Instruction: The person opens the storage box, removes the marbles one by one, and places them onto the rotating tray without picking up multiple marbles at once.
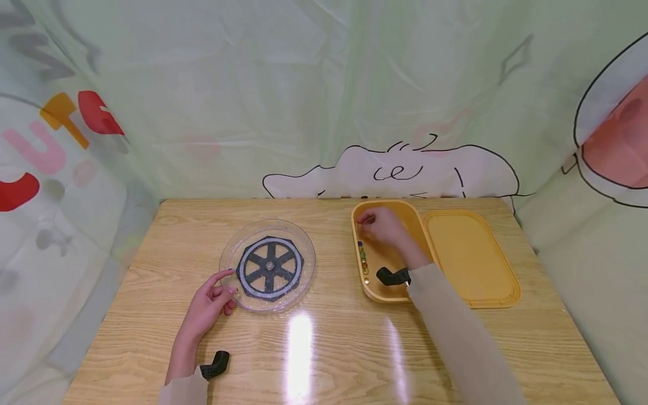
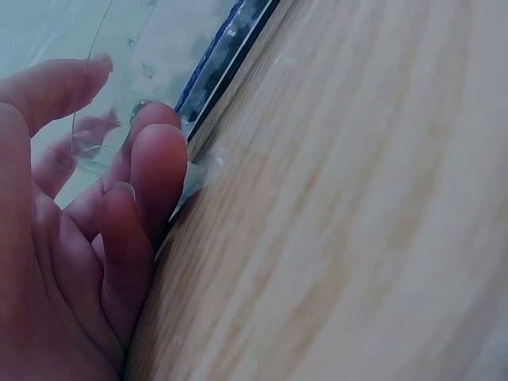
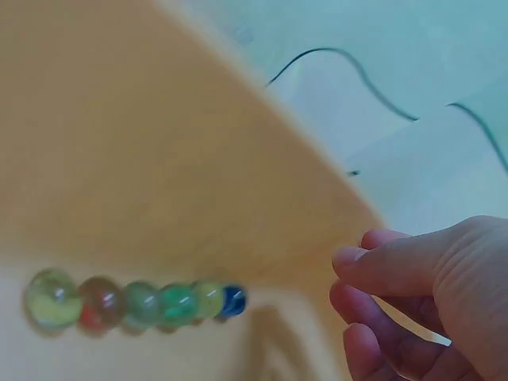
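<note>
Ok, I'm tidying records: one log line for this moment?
left hand: at clear dish rim; right hand: over orange bin, far-left corner; marbles: row along bin's left side

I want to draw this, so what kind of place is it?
Perhaps a screened-off activity booth: cartoon-printed sheets hang behind a wooden table, where a yellow tray holds marbles.

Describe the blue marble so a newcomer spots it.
On the wooden table, find the orange bin under the right hand. Along its left wall runs a row of marbles; the blue marble ends it nearest that hand, the row's only blue one.
</note>
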A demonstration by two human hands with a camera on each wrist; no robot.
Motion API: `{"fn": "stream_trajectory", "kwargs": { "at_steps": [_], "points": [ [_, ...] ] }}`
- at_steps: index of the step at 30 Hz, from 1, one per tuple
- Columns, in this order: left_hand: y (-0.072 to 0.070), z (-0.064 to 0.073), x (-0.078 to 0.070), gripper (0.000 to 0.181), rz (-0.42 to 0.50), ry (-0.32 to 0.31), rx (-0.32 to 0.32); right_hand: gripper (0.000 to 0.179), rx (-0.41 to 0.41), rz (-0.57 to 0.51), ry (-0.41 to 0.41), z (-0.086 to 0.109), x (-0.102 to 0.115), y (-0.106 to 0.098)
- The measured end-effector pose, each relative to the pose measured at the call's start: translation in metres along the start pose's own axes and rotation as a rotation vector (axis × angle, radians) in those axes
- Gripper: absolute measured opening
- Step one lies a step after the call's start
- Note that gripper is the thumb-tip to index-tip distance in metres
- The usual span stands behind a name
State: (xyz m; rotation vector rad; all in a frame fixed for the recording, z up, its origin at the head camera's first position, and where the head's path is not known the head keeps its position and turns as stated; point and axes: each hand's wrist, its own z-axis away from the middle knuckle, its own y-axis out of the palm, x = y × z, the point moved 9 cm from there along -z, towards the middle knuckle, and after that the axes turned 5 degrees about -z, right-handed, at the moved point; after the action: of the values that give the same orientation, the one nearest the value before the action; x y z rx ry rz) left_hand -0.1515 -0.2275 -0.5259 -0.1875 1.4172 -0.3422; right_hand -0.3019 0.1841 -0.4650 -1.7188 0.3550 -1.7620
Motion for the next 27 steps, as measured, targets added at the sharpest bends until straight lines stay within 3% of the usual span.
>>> {"fn": "stream_trajectory", "kwargs": {
  "at_steps": [5, 13, 22, 27],
  "points": [
    [0.000, 0.001, 0.000, 0.043, 0.000, -0.013, -0.002, 0.012, -0.051, -0.067, 0.014, 0.006, 0.011, -0.010],
    [0.001, 0.000, 0.001, 0.043, -0.009, -0.022, -0.005, 0.016, -0.104, -0.082, -0.031, 0.022, 0.046, -0.017],
    [0.001, 0.001, 0.001, 0.043, -0.010, -0.018, -0.004, 0.017, -0.103, -0.160, -0.135, 0.036, 0.082, 0.003],
    [0.000, 0.001, 0.000, 0.044, -0.009, -0.009, -0.006, 0.016, -0.083, -0.170, -0.154, 0.040, 0.096, 0.022]
  ]
}}
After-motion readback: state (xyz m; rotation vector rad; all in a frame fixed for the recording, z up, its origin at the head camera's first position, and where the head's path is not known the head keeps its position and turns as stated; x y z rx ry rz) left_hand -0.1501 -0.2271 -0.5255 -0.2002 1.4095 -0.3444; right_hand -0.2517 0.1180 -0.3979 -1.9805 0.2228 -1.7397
